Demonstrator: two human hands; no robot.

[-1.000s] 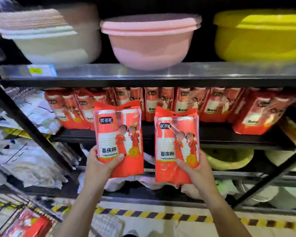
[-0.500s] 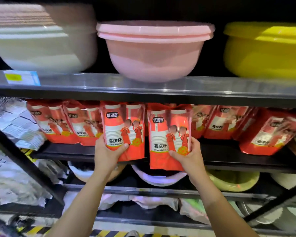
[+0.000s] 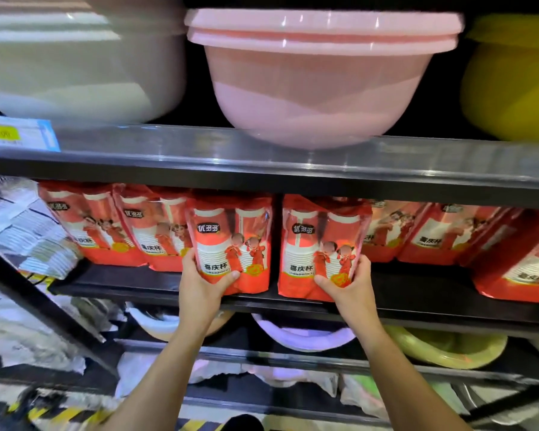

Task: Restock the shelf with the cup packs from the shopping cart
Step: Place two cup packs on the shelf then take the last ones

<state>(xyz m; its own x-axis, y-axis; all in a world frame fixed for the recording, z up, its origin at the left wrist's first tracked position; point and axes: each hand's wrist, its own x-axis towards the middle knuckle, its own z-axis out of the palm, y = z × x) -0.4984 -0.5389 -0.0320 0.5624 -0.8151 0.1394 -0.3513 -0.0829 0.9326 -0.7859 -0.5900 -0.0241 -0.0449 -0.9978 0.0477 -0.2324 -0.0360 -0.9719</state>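
Observation:
Two red cup packs stand upright at the front of the black middle shelf [image 3: 417, 293]. My left hand [image 3: 199, 284] grips the lower left corner of the left pack [image 3: 234, 241]. My right hand [image 3: 352, 284] holds the bottom right of the right pack [image 3: 321, 244]. Both packs rest with their bases on the shelf edge, side by side with a narrow gap. Behind them stands a row of several identical red packs [image 3: 112, 225], continuing to the right [image 3: 448, 234]. The shopping cart is out of view.
The upper shelf [image 3: 262, 157] carries a white basin [image 3: 75, 63], a pink basin [image 3: 318, 76] and a yellow basin [image 3: 511, 82]. Clear-wrapped white packs [image 3: 19, 225] lie at the left. Below sit more basins [image 3: 442, 346]. A slanted black frame bar [image 3: 44, 309] crosses lower left.
Both hands have risen and pushed forward, bringing the two packs from below the shelf level onto the middle shelf's front edge. The view has moved closer and the cart has left the frame.

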